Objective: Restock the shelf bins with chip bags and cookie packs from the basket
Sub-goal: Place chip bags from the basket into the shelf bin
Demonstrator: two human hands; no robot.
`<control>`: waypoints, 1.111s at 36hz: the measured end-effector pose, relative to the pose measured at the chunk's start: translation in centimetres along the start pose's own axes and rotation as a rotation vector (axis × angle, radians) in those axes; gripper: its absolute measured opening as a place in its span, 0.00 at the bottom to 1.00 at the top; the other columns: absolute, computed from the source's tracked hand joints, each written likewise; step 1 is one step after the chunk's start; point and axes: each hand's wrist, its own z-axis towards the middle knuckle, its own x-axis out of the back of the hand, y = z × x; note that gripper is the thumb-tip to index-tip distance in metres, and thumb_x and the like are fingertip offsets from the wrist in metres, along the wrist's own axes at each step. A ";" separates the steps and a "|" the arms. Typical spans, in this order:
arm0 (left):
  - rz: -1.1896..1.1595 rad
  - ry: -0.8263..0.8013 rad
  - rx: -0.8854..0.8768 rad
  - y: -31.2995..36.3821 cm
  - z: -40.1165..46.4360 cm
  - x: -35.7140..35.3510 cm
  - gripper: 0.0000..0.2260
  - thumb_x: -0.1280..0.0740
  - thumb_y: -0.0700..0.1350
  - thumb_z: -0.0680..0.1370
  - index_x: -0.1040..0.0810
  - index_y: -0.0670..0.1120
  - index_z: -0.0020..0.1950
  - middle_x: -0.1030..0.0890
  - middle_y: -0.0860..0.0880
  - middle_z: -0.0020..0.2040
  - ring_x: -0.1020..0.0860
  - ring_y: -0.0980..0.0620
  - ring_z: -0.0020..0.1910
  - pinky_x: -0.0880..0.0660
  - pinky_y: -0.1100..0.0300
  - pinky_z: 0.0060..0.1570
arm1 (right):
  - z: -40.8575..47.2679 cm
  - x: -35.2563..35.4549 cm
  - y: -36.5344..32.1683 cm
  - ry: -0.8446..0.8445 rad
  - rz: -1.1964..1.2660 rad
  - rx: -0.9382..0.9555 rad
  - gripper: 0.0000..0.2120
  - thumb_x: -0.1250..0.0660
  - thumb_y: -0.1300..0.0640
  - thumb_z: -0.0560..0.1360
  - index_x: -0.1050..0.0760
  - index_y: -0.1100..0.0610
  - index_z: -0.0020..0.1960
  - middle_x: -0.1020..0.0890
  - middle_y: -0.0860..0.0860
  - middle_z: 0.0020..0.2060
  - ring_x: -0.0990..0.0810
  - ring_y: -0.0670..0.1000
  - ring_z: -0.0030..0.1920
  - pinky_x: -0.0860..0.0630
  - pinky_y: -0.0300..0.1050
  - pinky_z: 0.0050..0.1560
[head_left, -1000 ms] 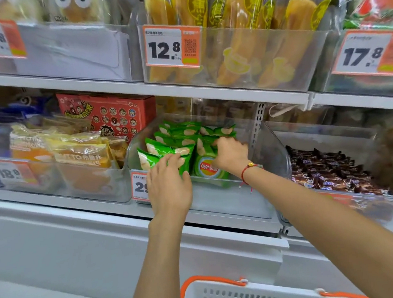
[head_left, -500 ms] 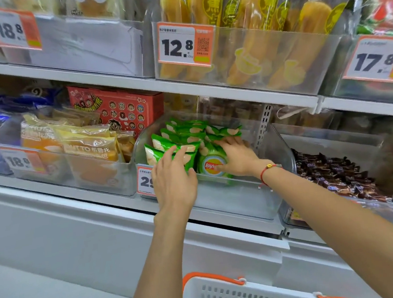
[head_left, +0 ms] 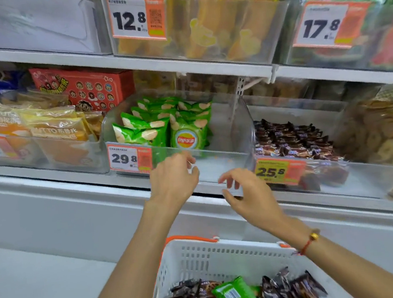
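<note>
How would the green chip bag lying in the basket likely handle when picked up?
The green chip bag looks puffed, so probably light for its size and squashy rather than stiff. Its glossy film may be slippery; pinching an edge seems safer. The contents are likely fragile, so pulling it out from among the dark packs should be gentle.

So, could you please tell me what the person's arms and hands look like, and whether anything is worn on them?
Both forearms are bare, with no sleeves or gloves in view. The left hand wears nothing visible. The right hand has a thin red string bracelet on its wrist, carrying a small gold bead. No rings or watch can be seen.
</note>
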 end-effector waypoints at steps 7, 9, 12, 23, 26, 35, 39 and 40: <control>0.361 -0.512 -0.149 1.7 -3.4 -5.0 0.11 0.38 0.47 0.78 0.21 0.50 0.58 0.21 0.48 0.59 0.24 0.44 0.59 0.29 0.55 0.54 | -10.4 -4.1 3.7 -0.376 0.023 -0.271 0.09 0.35 0.57 0.74 0.23 0.48 0.52 0.27 0.38 0.37 0.28 0.42 0.42 0.30 0.41 0.43; 0.408 -0.701 -0.176 1.4 -4.3 -6.9 0.12 0.37 0.47 0.79 0.21 0.48 0.59 0.20 0.48 0.59 0.23 0.45 0.58 0.27 0.55 0.55 | -13.1 -5.5 4.6 -0.510 0.015 -0.335 0.10 0.35 0.57 0.74 0.23 0.48 0.55 0.25 0.40 0.41 0.26 0.44 0.45 0.27 0.44 0.48; 0.432 -0.896 -0.167 0.3 -5.7 -10.9 0.13 0.37 0.46 0.78 0.22 0.47 0.61 0.23 0.48 0.64 0.23 0.46 0.58 0.26 0.53 0.58 | -16.4 -7.7 6.0 -0.717 -0.065 -0.411 0.16 0.35 0.54 0.74 0.26 0.50 0.62 0.22 0.49 0.55 0.25 0.51 0.59 0.29 0.45 0.57; -0.150 -0.788 0.404 -4.7 -17.4 -25.9 0.20 0.34 0.46 0.79 0.30 0.39 0.69 0.30 0.37 0.67 0.29 0.41 0.66 0.31 0.54 0.63 | -22.8 -11.8 7.4 -1.024 -0.090 -0.496 0.36 0.35 0.46 0.76 0.47 0.53 0.78 0.42 0.52 0.76 0.42 0.54 0.75 0.43 0.51 0.73; -0.177 -0.718 0.515 -5.1 -17.3 -27.0 0.23 0.33 0.53 0.78 0.28 0.43 0.69 0.33 0.39 0.69 0.27 0.41 0.64 0.30 0.54 0.64 | -22.3 -11.8 7.4 -1.061 -0.127 -0.466 0.35 0.35 0.44 0.75 0.44 0.52 0.77 0.39 0.52 0.75 0.40 0.55 0.74 0.41 0.53 0.72; 0.107 -0.775 0.376 -4.2 -15.8 -25.5 0.15 0.35 0.60 0.77 0.21 0.49 0.51 0.17 0.48 0.45 0.19 0.48 0.48 0.24 0.57 0.47 | -21.4 -11.4 6.7 -1.019 -0.155 -0.545 0.34 0.33 0.37 0.72 0.35 0.57 0.69 0.28 0.55 0.66 0.31 0.57 0.67 0.35 0.55 0.67; 0.140 -0.726 0.274 -2.5 -13.6 -23.0 0.11 0.35 0.56 0.78 0.19 0.49 0.46 0.17 0.48 0.48 0.20 0.48 0.51 0.25 0.56 0.50 | -19.3 -9.7 7.3 -1.121 0.121 -0.609 0.36 0.27 0.40 0.69 0.34 0.55 0.69 0.25 0.53 0.65 0.26 0.55 0.64 0.30 0.50 0.65; 0.127 -0.722 0.262 -2.1 -12.7 -22.4 0.11 0.35 0.55 0.78 0.19 0.48 0.47 0.16 0.47 0.49 0.20 0.47 0.53 0.25 0.56 0.52 | -18.4 -8.7 7.3 -1.140 0.200 -0.614 0.35 0.25 0.43 0.68 0.33 0.54 0.69 0.24 0.52 0.65 0.26 0.54 0.64 0.30 0.49 0.66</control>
